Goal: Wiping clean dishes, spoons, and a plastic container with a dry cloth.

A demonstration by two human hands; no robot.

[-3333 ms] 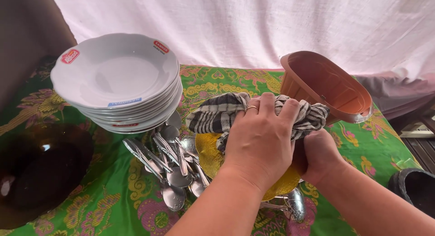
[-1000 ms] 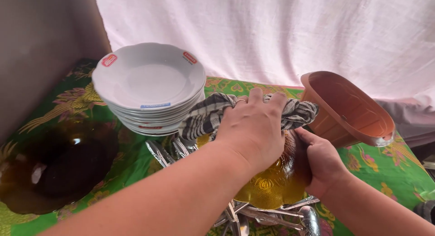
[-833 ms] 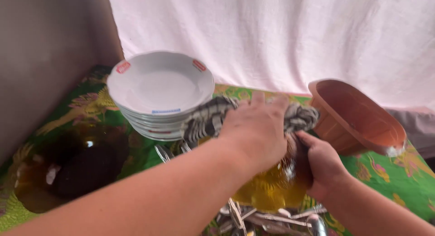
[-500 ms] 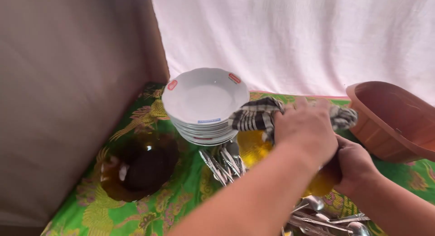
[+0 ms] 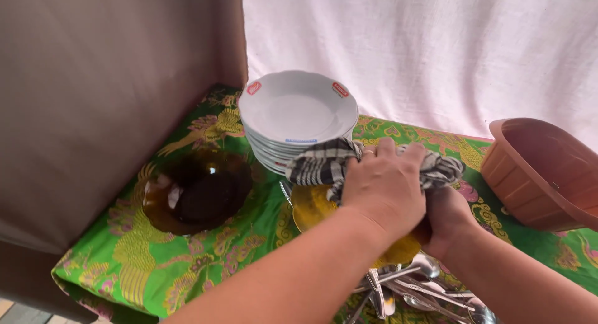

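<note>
- The left hand point(image 5: 385, 190) comes in from the lower left, forearm running diagonally up across the view, knuckles up and palm down.
- Its fingers are curled and pressed onto a black-and-white checked cloth point(image 5: 330, 164), bunching the fabric beneath them; a ring shows on one finger.
- That cloth lies draped over the top edge of an amber glass plate point(image 5: 309, 206), which stands tilted just in front of the white stack.
- The right hand point(image 5: 447, 219) enters from the lower right, wrist bent, tucked under and behind the left; it is closed around the plate's far edge, thumb side up.
- So both hands are together, touching, clamped on the same plate with the cloth sandwiched between the left palm and the glass.
- Just behind the cloth, a stack of white plates point(image 5: 298, 115) sits upright on the green patterned tablecloth point(image 5: 205, 255).
- To the left, a dark brown glass dish point(image 5: 198, 190) rests flat on the tablecloth, well apart from the hands.
- Below the hands, a pile of metal spoons point(image 5: 411, 286) lies scattered, partly hidden by the arms.
- Off to the right, a brown plastic basket point(image 5: 541, 171) sits tilted, near the right forearm but not touching it.
</note>
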